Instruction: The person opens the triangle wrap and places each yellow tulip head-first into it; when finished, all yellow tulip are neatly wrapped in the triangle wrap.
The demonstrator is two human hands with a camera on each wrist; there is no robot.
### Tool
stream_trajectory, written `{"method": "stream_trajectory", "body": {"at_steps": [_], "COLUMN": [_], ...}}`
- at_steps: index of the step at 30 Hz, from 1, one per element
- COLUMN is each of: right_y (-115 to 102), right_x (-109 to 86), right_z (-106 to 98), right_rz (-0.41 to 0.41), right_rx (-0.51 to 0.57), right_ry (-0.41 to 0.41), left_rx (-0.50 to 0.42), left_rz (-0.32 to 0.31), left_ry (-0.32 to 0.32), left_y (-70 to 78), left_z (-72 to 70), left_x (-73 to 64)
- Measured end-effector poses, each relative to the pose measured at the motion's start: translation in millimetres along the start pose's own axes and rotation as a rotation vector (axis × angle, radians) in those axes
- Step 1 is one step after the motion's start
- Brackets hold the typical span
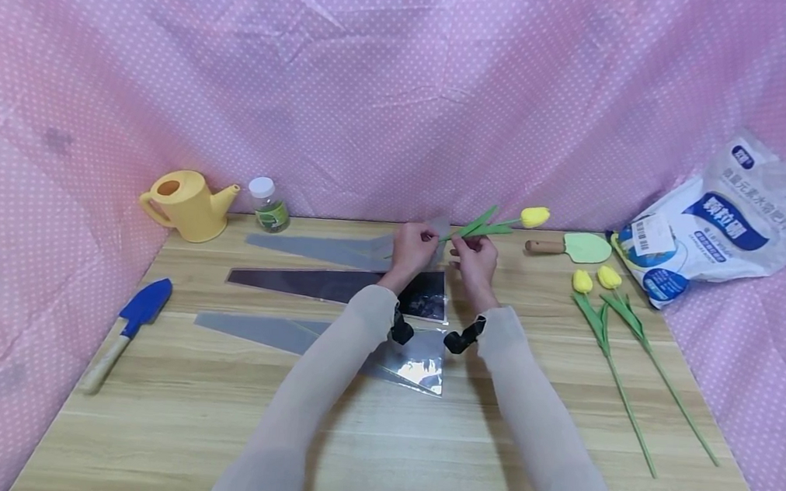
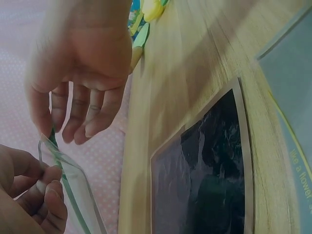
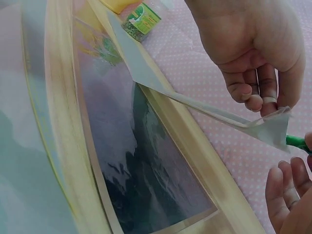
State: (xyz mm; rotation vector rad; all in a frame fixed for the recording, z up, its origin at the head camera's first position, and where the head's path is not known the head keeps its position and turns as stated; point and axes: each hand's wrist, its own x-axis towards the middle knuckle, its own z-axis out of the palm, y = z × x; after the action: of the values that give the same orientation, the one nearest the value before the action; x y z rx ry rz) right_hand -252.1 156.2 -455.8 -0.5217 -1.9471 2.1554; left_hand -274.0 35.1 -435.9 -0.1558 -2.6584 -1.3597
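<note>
In the head view my left hand [image 1: 414,247] pinches the wide mouth of a grey translucent flower sleeve [image 1: 346,251], lifting that end off the table. My right hand [image 1: 476,259] pinches an artificial yellow tulip [image 1: 534,216] by its green stem, close to the leaves. The tulip lies sideways, bloom to the right, and its stem runs into the sleeve's mouth. The left wrist view shows the green stem [image 2: 73,200] inside the clear film. In the right wrist view the sleeve's raised mouth [image 3: 273,129] sits between both hands.
Nearer lie a dark sleeve [image 1: 424,295] and another grey sleeve [image 1: 252,328]. Two yellow tulips [image 1: 608,358] lie at right, near a green trowel [image 1: 587,248] and white fertilizer bag [image 1: 732,220]. At left are a yellow watering can [image 1: 193,208], a jar [image 1: 272,211] and a blue trowel [image 1: 145,306].
</note>
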Motion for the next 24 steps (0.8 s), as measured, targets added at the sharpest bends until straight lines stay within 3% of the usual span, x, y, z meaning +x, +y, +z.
{"method": "stream_trajectory", "body": {"at_steps": [14, 19, 24], "right_y": [4.6, 3.2, -0.1], "right_x": [0.6, 1.2, 4.7], "right_z": [-0.7, -4.1, -7.8], "right_rz": [0.038, 0.0, -0.015], "right_rx": [-0.112, 0.014, 0.238], "right_ry": [-0.034, 0.013, 0.066], "left_rx": [-0.003, 0.018, 0.02], "left_rz": [0.012, 0.026, 0.032], "left_ry": [-0.006, 0.018, 0.024], "left_y": [0.7, -2.2, -3.9], "left_z": [-1.6, -2.1, -3.3], "left_x": [-0.9, 0.6, 0.7]}}
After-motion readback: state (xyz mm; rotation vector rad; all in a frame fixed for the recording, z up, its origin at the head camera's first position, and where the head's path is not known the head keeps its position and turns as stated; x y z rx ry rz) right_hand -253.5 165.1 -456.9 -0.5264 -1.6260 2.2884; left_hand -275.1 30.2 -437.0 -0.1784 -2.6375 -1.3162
